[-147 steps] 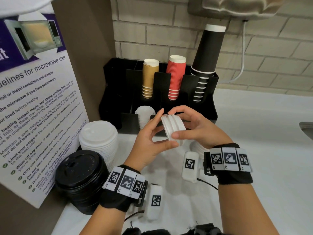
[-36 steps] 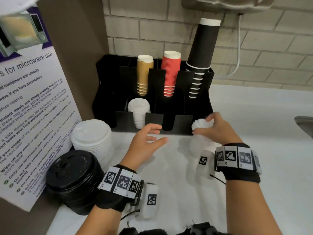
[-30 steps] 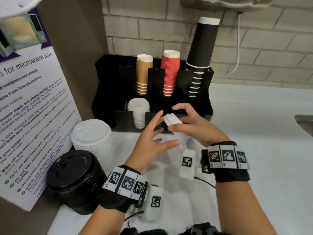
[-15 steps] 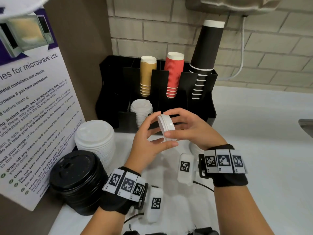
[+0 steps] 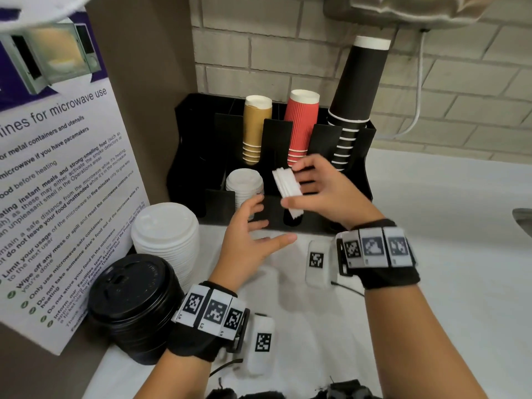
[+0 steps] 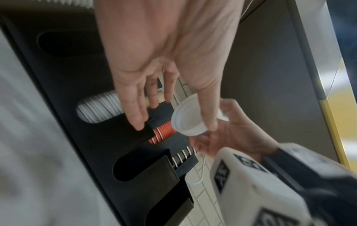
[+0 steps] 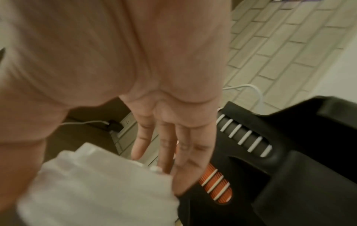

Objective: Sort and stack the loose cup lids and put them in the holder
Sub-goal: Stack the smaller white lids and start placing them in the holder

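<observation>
My right hand pinches a small stack of white lids on edge between thumb and fingers, just above the middle front slot of the black holder. My left hand hovers open below and left of them, fingers spread, holding nothing. In the left wrist view the lids show behind my thumb, in front of the holder. The right wrist view shows the lids blurred beside my fingers. More small white lids fill the slot to the left.
A stack of large white lids and a stack of black lids stand on the white counter at the left, against a microwave sign. Tan, red and black cups fill the holder's back slots.
Half a second ago both hands held the lids. My left hand has let go and dropped away, and my right hand has carried the stack forward over the holder.
</observation>
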### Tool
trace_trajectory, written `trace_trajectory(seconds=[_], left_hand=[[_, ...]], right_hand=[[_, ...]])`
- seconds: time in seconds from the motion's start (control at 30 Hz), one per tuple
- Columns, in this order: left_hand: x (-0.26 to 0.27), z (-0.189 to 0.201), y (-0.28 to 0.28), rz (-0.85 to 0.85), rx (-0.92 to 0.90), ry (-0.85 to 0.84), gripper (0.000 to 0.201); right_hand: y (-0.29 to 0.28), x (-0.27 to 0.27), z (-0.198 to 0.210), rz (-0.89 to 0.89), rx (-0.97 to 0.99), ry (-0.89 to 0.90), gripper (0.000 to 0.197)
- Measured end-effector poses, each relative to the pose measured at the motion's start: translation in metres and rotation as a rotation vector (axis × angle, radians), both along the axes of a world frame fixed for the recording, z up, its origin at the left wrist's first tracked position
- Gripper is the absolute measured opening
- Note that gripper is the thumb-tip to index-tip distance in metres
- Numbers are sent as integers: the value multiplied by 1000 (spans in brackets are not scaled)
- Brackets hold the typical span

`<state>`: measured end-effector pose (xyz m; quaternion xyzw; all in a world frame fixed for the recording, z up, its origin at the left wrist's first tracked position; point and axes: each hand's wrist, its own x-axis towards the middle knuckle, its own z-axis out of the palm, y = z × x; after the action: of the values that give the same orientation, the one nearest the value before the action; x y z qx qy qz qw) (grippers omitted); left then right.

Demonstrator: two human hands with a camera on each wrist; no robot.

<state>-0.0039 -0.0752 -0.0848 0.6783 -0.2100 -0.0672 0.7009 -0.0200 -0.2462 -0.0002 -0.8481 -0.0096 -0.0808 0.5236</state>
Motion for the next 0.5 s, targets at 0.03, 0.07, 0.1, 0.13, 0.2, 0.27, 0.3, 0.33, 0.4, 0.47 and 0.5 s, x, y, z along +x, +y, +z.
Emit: trace_trajectory(seconds=[0.03, 0.07, 0.1, 0.13, 0.2, 0.27, 0.3, 0.33, 0.4, 0.47, 0.5], left_hand=[[2, -2, 0, 14, 65, 13, 71], [3, -5, 0, 16, 118, 40, 56], [5, -8, -1, 5, 152, 74, 43], [6, -10, -1, -13, 174, 97, 34], [7, -12, -3, -47, 218, 103, 26], [8, -12, -3, -70, 235, 113, 23], [9, -11, -2, -72, 239, 122, 23], [10, -11, -1, -68, 246, 131, 22], [11, -11, 1, -55, 255, 141, 23], [12, -10, 2, -44, 254, 142, 23], [11, -10, 3, -41, 254, 142, 23]], right_hand=[[1, 10, 6, -11, -52, -33, 58], [3, 22, 11, -12, -128, -68, 58], [7, 35, 16, -2, -222, -104, 58], [12, 49, 18, 20, -323, -129, 57], [24, 75, 19, 73, -503, -119, 57], [36, 97, 15, 119, -624, -57, 56], [40, 106, 12, 139, -672, -24, 56], [43, 113, 9, 159, -715, 9, 56], [47, 123, 3, 189, -774, 57, 55], [49, 128, -1, 195, -785, 74, 54], [49, 129, -3, 197, -778, 76, 55]])
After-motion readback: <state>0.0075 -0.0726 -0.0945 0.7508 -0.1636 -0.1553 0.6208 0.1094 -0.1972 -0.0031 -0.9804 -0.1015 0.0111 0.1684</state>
